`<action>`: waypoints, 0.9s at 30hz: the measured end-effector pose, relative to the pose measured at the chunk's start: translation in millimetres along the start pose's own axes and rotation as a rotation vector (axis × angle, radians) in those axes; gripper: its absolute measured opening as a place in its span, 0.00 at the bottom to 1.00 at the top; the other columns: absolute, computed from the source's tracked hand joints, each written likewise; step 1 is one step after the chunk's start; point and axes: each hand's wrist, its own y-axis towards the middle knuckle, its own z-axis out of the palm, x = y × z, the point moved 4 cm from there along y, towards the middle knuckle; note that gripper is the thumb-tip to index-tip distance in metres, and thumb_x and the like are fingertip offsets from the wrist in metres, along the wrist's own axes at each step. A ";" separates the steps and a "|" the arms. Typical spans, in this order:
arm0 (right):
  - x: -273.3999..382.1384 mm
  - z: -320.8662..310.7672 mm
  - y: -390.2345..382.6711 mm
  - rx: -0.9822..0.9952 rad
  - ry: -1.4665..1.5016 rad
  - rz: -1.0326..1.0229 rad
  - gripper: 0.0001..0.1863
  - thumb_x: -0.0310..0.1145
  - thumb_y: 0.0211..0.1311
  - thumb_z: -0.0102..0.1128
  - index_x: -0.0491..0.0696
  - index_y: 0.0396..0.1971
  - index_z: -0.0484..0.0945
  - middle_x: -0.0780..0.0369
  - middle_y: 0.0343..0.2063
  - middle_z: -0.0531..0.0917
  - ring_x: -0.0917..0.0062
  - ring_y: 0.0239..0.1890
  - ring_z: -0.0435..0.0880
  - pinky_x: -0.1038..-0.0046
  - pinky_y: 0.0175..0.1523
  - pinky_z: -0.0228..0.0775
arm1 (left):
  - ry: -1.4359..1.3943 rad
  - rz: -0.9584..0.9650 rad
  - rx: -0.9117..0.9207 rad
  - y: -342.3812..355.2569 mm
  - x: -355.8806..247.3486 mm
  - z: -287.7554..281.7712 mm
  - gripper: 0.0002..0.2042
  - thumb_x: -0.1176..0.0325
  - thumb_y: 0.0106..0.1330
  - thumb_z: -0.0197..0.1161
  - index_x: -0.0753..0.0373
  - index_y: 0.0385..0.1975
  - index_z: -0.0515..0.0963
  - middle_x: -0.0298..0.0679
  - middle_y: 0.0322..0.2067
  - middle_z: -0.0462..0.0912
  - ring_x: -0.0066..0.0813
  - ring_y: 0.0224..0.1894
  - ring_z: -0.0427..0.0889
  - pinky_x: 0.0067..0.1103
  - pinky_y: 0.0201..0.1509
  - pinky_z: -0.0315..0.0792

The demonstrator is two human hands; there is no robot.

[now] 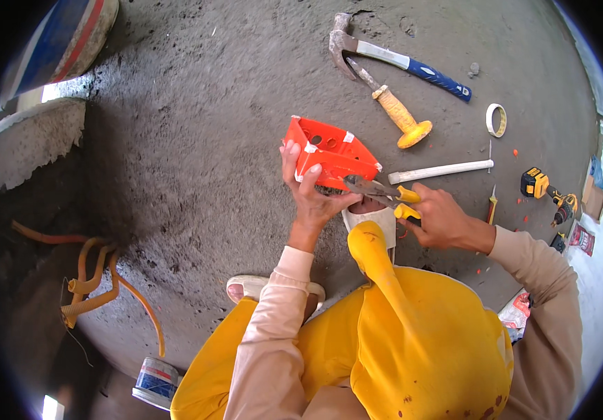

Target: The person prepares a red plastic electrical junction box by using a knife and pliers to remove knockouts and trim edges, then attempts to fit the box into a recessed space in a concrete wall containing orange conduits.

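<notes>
An orange-red plastic electrical box (347,166), open at the top with round knockouts and bits of white tape on its corners, is held up by my left hand (307,189). The fingers and thumb of that hand grip its left and near sides. My right hand (440,215) is closed round the yellow handles of a pair of pliers (378,190). The dark jaws of the pliers meet the near right edge of the box. Whether they bite into the plastic I cannot tell.
On the grey floor lie a claw hammer (413,66), a yellow-handled chisel (401,115), a tape roll (496,120), a white stick (441,171) and a cordless drill (550,192). Orange conduits (95,280) stick out at the left. Buckets (156,381) stand at the left edge.
</notes>
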 end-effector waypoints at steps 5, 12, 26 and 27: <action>1.8 -4.6 4.5 -0.039 -0.015 -0.014 0.17 0.34 0.55 0.67 0.46 0.45 0.83 0.50 0.41 0.76 0.55 0.39 0.82 0.56 0.42 0.75 | -0.021 0.001 0.018 -2.3 -0.1 -0.6 0.48 0.35 0.45 0.76 0.42 0.65 0.56 0.46 0.69 0.54 0.56 0.73 0.55 0.62 0.73 0.50; 15.5 -20.1 -11.3 -0.102 -0.018 -0.088 0.28 0.23 0.47 0.64 0.44 0.54 0.78 0.50 0.57 0.70 0.53 0.61 0.70 0.56 0.62 0.65 | -0.022 -0.003 0.002 -4.2 2.7 -1.2 0.47 0.35 0.46 0.75 0.41 0.65 0.57 0.46 0.69 0.54 0.57 0.73 0.54 0.62 0.73 0.50; 12.6 -18.5 -7.9 -0.040 0.025 -0.082 0.34 0.20 0.44 0.65 0.42 0.58 0.76 0.48 0.62 0.66 0.52 0.66 0.65 0.55 0.68 0.58 | 0.024 0.046 0.039 -2.7 0.4 -1.4 0.52 0.35 0.42 0.77 0.43 0.66 0.53 0.48 0.69 0.51 0.62 0.72 0.53 0.58 0.71 0.60; 11.3 -18.1 -7.1 -0.029 0.029 -0.087 0.34 0.20 0.44 0.65 0.42 0.58 0.77 0.48 0.62 0.66 0.52 0.66 0.64 0.56 0.69 0.58 | 0.023 0.045 0.039 -2.7 0.7 -1.8 0.52 0.35 0.42 0.77 0.43 0.66 0.53 0.48 0.69 0.51 0.62 0.72 0.53 0.58 0.71 0.60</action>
